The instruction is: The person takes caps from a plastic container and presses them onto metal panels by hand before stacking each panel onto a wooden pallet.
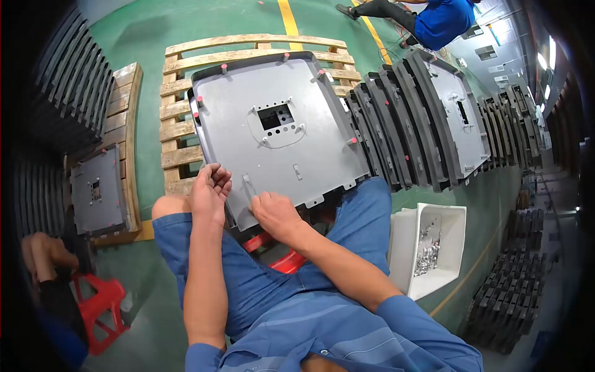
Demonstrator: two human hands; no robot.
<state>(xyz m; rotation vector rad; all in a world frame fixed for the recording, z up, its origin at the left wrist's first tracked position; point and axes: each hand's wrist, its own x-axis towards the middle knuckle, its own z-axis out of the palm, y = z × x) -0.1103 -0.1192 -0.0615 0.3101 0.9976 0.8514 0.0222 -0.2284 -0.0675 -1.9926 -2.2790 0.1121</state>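
Observation:
A large grey metal panel point(273, 161) with a raised rim lies in front of me, over a wooden pallet point(176, 133). It has a rectangular cut-out near its middle and red-capped posts around its edge. My left hand point(211, 189) is at the panel's near left edge, with its fingers curled; what they hold, if anything, cannot be made out. My right hand point(274, 214) rests on the near part of the panel, fingers bent together beside a small slotted bracket point(248, 185). Whether something small is between those fingers is hidden.
Dark panels point(396, 118) stand in a row at the right. A white bin point(419, 248) with small metal parts is by my right knee. More panels point(96, 189) and a red stool point(99, 310) are at the left. A person in blue point(441, 23) is at the top.

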